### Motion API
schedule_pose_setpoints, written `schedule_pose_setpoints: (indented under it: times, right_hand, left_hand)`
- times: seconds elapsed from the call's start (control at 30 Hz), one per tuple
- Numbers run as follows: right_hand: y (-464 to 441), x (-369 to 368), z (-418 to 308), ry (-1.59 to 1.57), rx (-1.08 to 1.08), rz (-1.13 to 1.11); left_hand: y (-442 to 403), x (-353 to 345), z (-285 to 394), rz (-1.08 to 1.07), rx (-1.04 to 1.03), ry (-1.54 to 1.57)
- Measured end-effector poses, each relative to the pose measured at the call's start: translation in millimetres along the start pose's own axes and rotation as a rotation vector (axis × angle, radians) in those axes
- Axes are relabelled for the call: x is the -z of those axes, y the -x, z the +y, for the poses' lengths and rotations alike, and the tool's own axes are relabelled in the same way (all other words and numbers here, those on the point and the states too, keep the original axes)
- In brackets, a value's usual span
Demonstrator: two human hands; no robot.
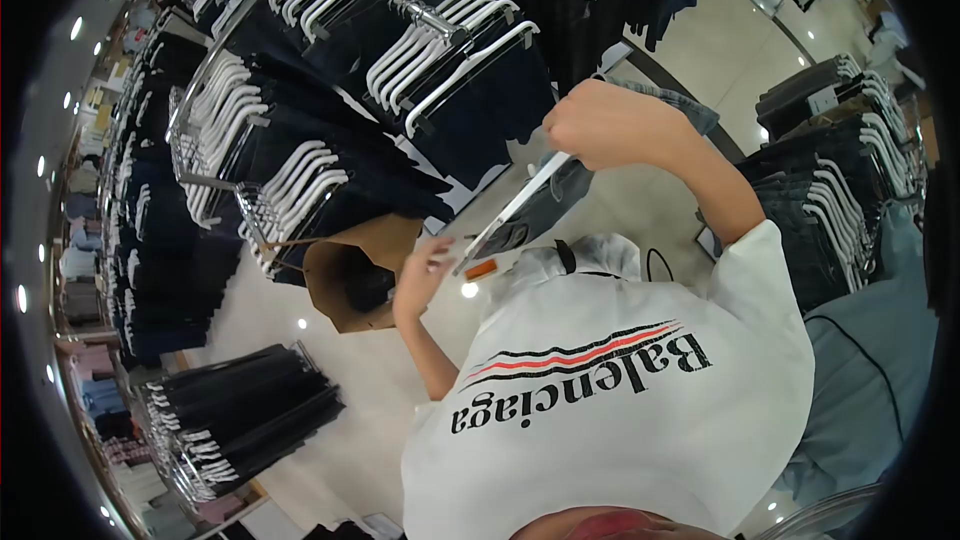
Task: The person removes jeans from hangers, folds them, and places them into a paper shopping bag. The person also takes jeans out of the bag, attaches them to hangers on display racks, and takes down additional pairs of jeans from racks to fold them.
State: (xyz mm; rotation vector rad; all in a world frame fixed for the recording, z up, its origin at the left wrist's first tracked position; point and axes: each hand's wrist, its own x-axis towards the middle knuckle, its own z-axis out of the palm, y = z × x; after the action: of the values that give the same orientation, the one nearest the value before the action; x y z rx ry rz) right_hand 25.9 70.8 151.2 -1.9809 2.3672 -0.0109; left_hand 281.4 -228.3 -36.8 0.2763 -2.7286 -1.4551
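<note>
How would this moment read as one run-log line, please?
right hand: holding white hanger with jeans; left hand: by hanger's lower end; brown paper bag: open

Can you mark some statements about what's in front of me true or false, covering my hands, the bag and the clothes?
1. The right hand grips a white hanger with grey denim hanging beside it. True.
2. The brown paper bag is folded shut. False: it is open, with something dark inside.
3. The left hand is near the hanger's lower end. True.
4. The short-sleeved shirt is plain black. False: it is white, with black lettering and a red stripe.
5. Dark garments hang from the chrome rail. True.
</note>
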Motion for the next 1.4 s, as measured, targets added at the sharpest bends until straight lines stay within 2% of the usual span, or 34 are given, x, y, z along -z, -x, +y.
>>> schedule_pose_setpoints:
  times: [0.03, 0.13, 0.2, 0.27, 0.33, 0.37, 0.43, 0.57, 0.6, 0.63, 0.7, 0.83, 0.9, 1.03, 1.07, 1.1, 1.17, 1.2, 1.27, 1.3, 1.37, 1.4]
  right_hand:
    - [-5.5, -3.7, 1.4, -0.01, 0.004, -0.003]
    - [-19.4, -4.3, -2.6, 0.031, 0.0, -0.079]
    - [-28.9, -6.9, -9.3, 0.036, 0.052, -0.108]
    - [-38.5, -12.8, -16.4, 0.043, 0.097, -0.117]
    - [-43.4, -23.8, -19.6, -0.02, 0.131, -0.002]
    - [-44.7, -24.7, -19.2, -0.01, 0.146, -0.005]
    - [-47.9, -26.7, -15.6, 0.022, 0.088, -0.024]
    - [-51.8, -45.0, -17.9, 0.027, 0.015, -0.051]
    - [-53.0, -50.1, -20.2, 0.0, 0.025, 0.004]
    - [-55.3, -53.9, -19.7, -0.005, 0.027, 0.005]
    - [-60.3, -57.9, -16.7, -0.088, 0.021, -0.092]
    - [-57.7, -42.8, -6.8, -0.226, 0.051, -0.021]
    - [-49.0, -27.7, -0.5, -0.409, -0.095, -0.059]
    - [-31.4, -58.1, 29.6, -0.349, 0.0, -0.01]
    - [-28.9, -69.2, 32.1, -0.513, 0.003, 0.014]
    - [-27.4, -96.7, 30.6, -0.517, 0.007, 0.021]
    - [-28.3, -164.1, 21.6, -1.502, -0.14, 0.337]
    - [-29.0, -181.5, 14.3, -1.501, -0.128, 0.342]
    - [-30.4, -207.6, -4.6, -1.383, -0.292, 0.559]
    - [-30.6, -196.5, -8.9, -1.407, -0.3, 0.553]
    - [-21.5, -145.8, -16.0, -1.003, -0.219, 0.634]
    - [-19.8, -133.7, -17.3, -0.944, -0.245, 0.58]
  left_hand:
    - [-0.5, 8.4, 13.0, 0.047, -0.001, 0.01]
    - [-4.3, 30.2, 112.3, 0.38, -0.195, -0.052]
    - [-11.4, 19.7, 177.5, 0.375, -0.274, -0.111]
    - [-31.5, -11.2, 201.0, 0.292, -0.376, -0.25]
    - [-56.7, -44.2, 197.9, 0.19, -0.373, -0.224]
    - [-68.5, -55.1, 194.8, 0.209, -0.369, -0.223]
    - [-91.0, -72.8, 180.8, 0.266, -0.203, 0.045]
    - [-110.7, -82.8, 137.9, 0.23, -0.007, 0.161]
    - [-112.4, -80.6, 134.0, 0.247, -0.176, 0.163]
    - [-110.9, -78.5, 130.8, 0.246, -0.173, 0.16]
    - [-107.0, -70.0, 129.1, 0.035, -0.049, -0.027]
    - [-102.0, -53.4, 126.8, 0.012, -0.132, 0.001]
    - [-96.2, -34.6, 137.0, -0.054, -0.123, -0.059]
    - [-92.4, -15.7, 130.8, -0.038, -0.086, 0.028]
    - [-91.6, -8.9, 132.1, -0.092, 0.003, 0.027]
    - [-91.5, -3.2, 133.0, -0.148, 0.09, 0.025]
    - [-90.1, -0.9, 123.0, -0.13, 0.093, 0.011]
    - [-90.1, -3.6, 108.8, -0.128, 0.09, -0.002]
    - [-86.9, -9.0, 98.1, -0.08, 0.12, 0.02]
    - [-85.1, -11.5, 99.5, -0.091, 0.141, 0.014]
    - [-78.4, -14.7, 102.9, 0.001, 0.195, 0.103]
    - [-78.0, -14.8, 84.3, -0.09, 0.118, 0.124]
